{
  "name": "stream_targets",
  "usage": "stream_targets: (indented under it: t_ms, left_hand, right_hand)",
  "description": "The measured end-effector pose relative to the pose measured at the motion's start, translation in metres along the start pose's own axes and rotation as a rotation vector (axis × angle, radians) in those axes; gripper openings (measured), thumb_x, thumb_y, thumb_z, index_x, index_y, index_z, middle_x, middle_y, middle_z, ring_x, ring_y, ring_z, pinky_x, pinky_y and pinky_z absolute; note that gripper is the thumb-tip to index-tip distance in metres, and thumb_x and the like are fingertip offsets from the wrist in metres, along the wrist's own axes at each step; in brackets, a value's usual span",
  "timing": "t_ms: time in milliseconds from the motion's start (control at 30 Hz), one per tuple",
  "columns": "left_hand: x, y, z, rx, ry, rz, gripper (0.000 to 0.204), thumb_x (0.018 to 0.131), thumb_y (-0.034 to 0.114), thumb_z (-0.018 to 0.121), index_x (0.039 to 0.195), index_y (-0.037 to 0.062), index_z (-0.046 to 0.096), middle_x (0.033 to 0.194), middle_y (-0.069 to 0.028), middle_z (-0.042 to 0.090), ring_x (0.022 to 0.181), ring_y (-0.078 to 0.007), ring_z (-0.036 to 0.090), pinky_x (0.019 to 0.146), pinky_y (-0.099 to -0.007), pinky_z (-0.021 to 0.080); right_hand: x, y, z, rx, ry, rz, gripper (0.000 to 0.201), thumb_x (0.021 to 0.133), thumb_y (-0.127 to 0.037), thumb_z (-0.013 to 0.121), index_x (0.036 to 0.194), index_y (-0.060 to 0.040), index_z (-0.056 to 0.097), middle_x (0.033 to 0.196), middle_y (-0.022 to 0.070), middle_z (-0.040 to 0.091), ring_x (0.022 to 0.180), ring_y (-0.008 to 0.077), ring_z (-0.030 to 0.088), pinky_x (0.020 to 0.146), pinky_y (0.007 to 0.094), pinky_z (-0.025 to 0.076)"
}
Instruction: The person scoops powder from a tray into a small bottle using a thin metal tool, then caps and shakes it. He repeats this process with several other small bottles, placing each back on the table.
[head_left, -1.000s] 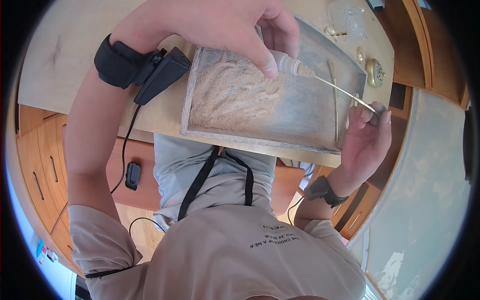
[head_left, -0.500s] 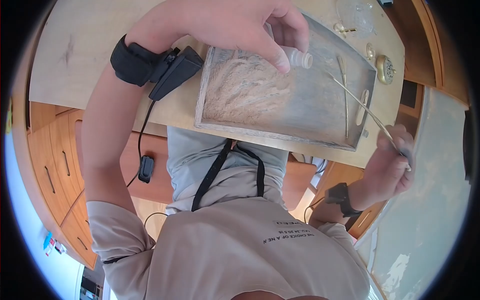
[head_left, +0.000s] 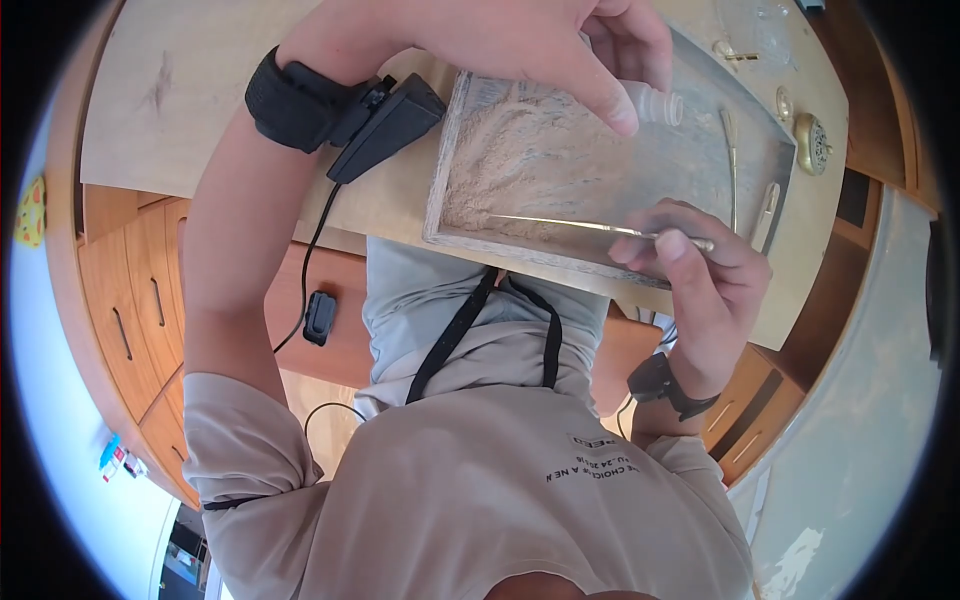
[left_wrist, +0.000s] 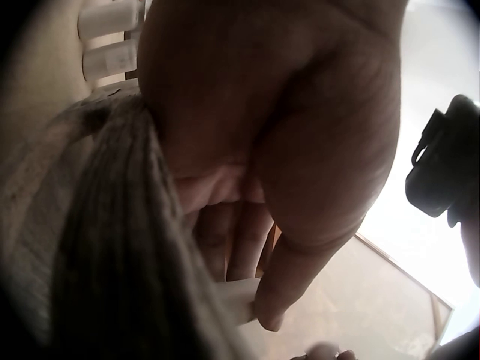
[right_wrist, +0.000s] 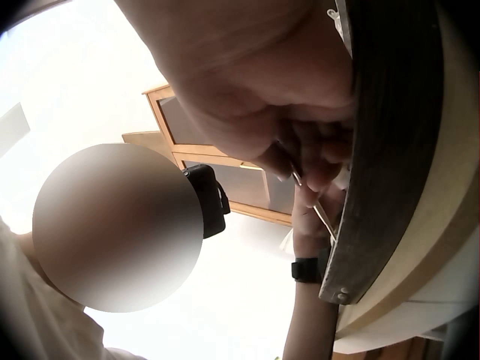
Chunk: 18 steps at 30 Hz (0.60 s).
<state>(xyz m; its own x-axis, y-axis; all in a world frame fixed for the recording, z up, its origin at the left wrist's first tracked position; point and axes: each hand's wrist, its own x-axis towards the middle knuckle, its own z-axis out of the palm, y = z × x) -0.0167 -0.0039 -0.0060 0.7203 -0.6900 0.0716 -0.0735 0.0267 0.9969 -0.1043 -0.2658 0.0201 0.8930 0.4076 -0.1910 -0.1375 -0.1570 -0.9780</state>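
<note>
Between thumb and fingers, the left hand grips a small translucent bottle lying sideways above the wooden tray, its mouth facing right. In the left wrist view, that hand covers much of the bottle. The right hand pinches a thin gold tool over the tray's near edge; the tool's tip reaches the beige powder at the tray's left. Curled fingers of the right hand surround the tool in the right wrist view.
A second gold tool lies in the right part of the tray. Beyond it stand a brass pierced container and clear glassware. White bottles show past the tray in the left wrist view.
The right hand swung out right from the bottle's mouth, then came back left, bringing the tool's tip to the powder. Powder seen at the bottle's mouth earlier is gone from there.
</note>
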Motion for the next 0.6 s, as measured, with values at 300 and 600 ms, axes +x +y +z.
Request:
stream_targets:
  t_ms: [300,600]
  left_hand:
    - [-0.006,0.011,0.005,0.119,0.027,-0.018,0.03,0.086,0.009,0.077,0.111,-0.0046,0.068,0.098,-0.0076,0.071,0.086,-0.011,0.065,0.078,-0.0254,0.054]
    - [-0.001,0.007,0.001,-0.018,-0.069,-0.081,0.027,0.087,0.004,0.075,0.112,-0.0048,0.068,0.1,-0.0071,0.072,0.088,-0.0089,0.065,0.079,-0.023,0.053]
  right_hand:
    - [0.016,0.01,-0.021,0.132,-0.105,0.014,0.025,0.101,-0.013,0.061,0.11,0.0086,0.069,0.092,0.0162,0.074,0.08,0.0185,0.069,0.076,0.0299,0.055]
    - [0.001,0.021,-0.078,0.281,0.082,-0.211,0.031,0.104,-0.017,0.056,0.108,0.0114,0.067,0.089,0.0198,0.07,0.078,0.0224,0.067,0.068,0.0319,0.051]
